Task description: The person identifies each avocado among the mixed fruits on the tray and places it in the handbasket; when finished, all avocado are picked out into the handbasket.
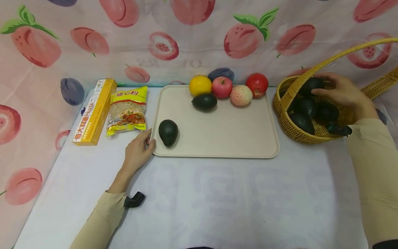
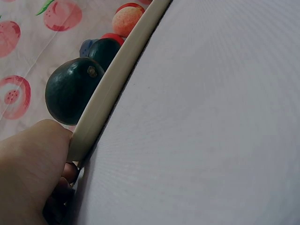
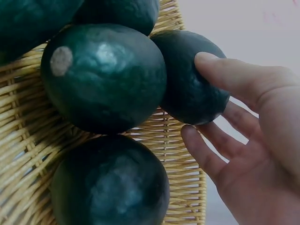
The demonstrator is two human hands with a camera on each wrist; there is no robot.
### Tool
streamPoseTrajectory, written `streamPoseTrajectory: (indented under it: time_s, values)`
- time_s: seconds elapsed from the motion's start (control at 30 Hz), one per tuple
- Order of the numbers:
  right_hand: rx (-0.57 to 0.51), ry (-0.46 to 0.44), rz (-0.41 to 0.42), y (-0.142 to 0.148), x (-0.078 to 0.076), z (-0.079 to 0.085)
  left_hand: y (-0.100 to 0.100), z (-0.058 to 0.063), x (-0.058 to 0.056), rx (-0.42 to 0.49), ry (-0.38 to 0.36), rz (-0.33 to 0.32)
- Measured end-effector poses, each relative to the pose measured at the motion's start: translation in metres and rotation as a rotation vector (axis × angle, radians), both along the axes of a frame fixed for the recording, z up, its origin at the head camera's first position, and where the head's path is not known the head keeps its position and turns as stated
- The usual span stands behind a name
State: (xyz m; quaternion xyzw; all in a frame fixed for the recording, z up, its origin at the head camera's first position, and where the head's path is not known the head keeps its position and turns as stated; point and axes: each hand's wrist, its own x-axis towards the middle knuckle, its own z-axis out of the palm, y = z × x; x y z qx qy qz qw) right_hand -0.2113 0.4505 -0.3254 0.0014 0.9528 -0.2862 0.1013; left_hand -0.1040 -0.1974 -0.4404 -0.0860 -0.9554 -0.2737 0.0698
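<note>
My left hand point(image 1: 137, 153) grips the front left corner of a beige tray point(image 1: 224, 135), thumb at the rim and fingers reaching underneath in the left wrist view. Beside that thumb an avocado point(image 1: 168, 132) lies on the tray. At the right, my right hand point(image 1: 346, 93) holds a dark green avocado point(image 1: 312, 86) at the back of a wicker basket point(image 1: 287, 121). In the right wrist view the thumb point(image 3: 225, 70) lies on one side of this avocado and the fingers on the other. Several more avocados point(image 3: 105, 77) lie in the basket.
Along the tray's back are a second avocado point(image 1: 204, 102), a lemon point(image 1: 200, 85), a red apple point(image 1: 222, 87), a peach point(image 1: 241, 95) and a red fruit point(image 1: 256, 85). A pasta box point(image 1: 94, 112) and a pasta bag point(image 1: 128, 110) lie left. The basket's handle point(image 1: 342, 55) arches up.
</note>
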Motion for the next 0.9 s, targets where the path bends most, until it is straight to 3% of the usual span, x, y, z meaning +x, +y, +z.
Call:
streamPoseTrajectory:
  time_s: [0.3,0.47,0.6,0.9]
  values:
    - [0.037,0.023,0.043,0.003,-0.008,-0.013,0.001,-0.001,-0.001,-0.004,0.005,-0.003]
    - [0.047,-0.036,0.075,0.004,-0.013,-0.020,0.000,0.000,-0.001,-0.004,0.003,0.000]
    - [0.022,-0.085,0.060,0.005,-0.013,-0.021,0.000,0.001,0.000,-0.001,-0.007,0.000]
    - [-0.004,-0.097,0.009,0.009,-0.005,-0.020,0.000,0.000,-0.001,-0.008,-0.009,0.004]
